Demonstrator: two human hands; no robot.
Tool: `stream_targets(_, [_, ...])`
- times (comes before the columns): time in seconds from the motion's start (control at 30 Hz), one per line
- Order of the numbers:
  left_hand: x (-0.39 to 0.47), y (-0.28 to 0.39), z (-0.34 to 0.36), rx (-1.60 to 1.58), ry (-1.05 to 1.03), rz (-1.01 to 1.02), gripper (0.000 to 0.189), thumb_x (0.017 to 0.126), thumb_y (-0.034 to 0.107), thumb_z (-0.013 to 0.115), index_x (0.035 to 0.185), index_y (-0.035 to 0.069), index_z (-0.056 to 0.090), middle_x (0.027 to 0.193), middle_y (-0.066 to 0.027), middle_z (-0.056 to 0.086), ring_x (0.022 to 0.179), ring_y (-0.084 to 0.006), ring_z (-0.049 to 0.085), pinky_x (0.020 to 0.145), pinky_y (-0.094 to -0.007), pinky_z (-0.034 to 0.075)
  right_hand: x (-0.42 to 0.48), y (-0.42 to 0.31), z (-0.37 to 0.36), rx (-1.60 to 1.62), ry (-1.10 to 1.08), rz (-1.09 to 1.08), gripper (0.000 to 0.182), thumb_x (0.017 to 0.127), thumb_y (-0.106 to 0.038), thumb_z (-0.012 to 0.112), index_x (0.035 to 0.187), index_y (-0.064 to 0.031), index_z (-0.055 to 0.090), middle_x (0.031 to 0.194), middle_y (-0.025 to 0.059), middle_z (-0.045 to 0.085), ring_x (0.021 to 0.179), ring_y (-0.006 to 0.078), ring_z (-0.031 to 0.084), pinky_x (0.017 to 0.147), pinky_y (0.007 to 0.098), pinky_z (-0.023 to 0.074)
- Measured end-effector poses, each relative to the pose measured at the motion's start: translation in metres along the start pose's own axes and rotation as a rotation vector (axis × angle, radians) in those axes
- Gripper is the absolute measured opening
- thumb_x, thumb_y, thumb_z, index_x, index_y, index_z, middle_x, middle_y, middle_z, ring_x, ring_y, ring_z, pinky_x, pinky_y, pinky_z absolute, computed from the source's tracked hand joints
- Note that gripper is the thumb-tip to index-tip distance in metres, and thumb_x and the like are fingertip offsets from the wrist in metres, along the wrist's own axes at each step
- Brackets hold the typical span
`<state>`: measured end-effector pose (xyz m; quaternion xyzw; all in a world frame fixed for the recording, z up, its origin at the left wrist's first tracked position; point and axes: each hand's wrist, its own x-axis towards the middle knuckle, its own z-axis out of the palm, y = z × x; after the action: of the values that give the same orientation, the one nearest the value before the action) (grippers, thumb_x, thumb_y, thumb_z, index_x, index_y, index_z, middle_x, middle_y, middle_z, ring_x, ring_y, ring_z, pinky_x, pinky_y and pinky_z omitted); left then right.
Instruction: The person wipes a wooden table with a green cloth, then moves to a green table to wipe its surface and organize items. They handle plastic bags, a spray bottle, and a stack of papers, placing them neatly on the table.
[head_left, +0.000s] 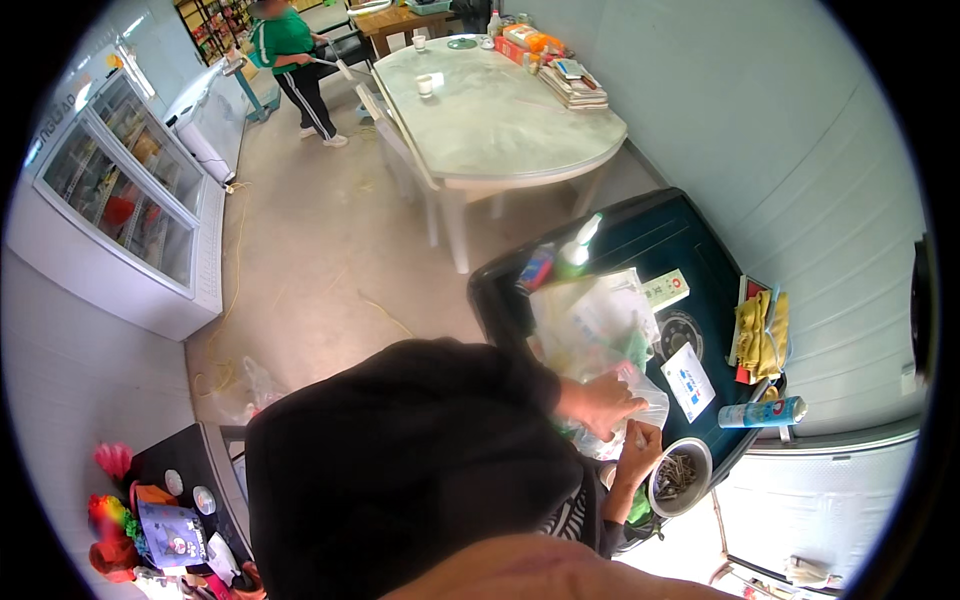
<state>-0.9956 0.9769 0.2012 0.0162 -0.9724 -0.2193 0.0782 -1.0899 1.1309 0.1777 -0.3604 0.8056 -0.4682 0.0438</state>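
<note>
My left hand (602, 405) has its fingers closed on a thin clear plastic bag (651, 401) over the dark table (709, 259). Just below it, my right hand (642, 452) pinches the lower edge of the bag, with something small and pale showing at the fingers. What is inside the bag cannot be made out. Close by my right hand stands a metal bowl (705, 454) holding many thin metal pieces that look like nails or screws. A white printed card (688, 382) lies beyond the bag. White plastic sheets or bags (600, 304) cover the table to the left.
A spray bottle (576, 251), a narrow box (666, 289), folded yellow cloth (763, 334) and a blue spray can (761, 412) sit around the table. Farther off are an oval table (510, 142), a glass-door refrigerator (127, 187) and a person in green (289, 45).
</note>
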Motion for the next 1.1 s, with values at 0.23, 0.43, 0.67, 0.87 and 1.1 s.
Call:
stream_targets(0.23, [0.008,-0.017,0.056,-0.247,0.224,-0.042,0.036,0.070,0.013,0.068,0.103,0.013,0.053,0.075,-0.0064,0.061,0.083,-0.0277,0.060,0.088,-0.0406,0.037,-0.008,-0.011,-0.011,0.191,-0.118,0.051,0.044,0.071,-0.002,0.071,0.113,-0.0009,0.055,0.103,0.0086,0.059,0.077,0.0159,0.057,0.064,0.0291,0.0471])
stream_targets(0.43, [0.017,-0.042,0.036,-1.371,0.459,-0.202,0.024,0.073,0.005,0.064,0.097,0.008,0.062,0.092,-0.0088,0.060,0.090,-0.0237,0.057,0.084,-0.0357,0.043,-0.016,-0.016,-0.036,0.080,-0.092,0.045,0.048,0.069,-0.002,0.073,0.114,-0.0008,0.056,0.100,0.0075,0.058,0.067,0.0114,0.055,0.061,0.0244,0.0454])
stream_targets(0.67, [-0.085,-0.004,-0.123,-0.697,0.818,-0.348,0.036,0.077,-0.005,0.065,0.112,0.001,0.058,0.102,-0.0069,0.060,0.095,-0.0143,0.058,0.083,-0.0272,0.047,-0.023,0.003,-0.085,0.334,0.108,0.217,0.022,0.080,-0.006,0.069,0.102,-0.0045,0.065,0.076,0.0028,0.062,0.068,0.0076,0.057,0.067,0.0224,0.0478])
stream_targets(0.87, [-0.190,0.015,-0.146,-0.652,1.113,-0.575,0.037,0.078,-0.006,0.064,0.114,-0.001,0.056,0.105,-0.0094,0.061,0.095,-0.0185,0.059,0.086,-0.0298,0.047,-0.035,0.048,-0.051,0.231,-0.207,0.233,0.018,0.078,-0.010,0.068,0.096,-0.0044,0.067,0.085,0.0059,0.067,0.071,0.0120,0.061,0.067,0.0249,0.0495])
stream_targets(1.1, [-0.304,-0.008,-0.102,-0.192,1.007,-0.978,0.036,0.075,-0.006,0.060,0.111,0.000,0.059,0.103,-0.0113,0.063,0.092,-0.0158,0.061,0.082,-0.0282,0.048,-0.014,0.109,0.063,0.029,-0.234,0.157,0.058,0.071,-0.028,0.075,0.117,0.0013,0.054,0.101,0.0171,0.061,0.082,0.0249,0.064,0.074,0.0360,0.0508])
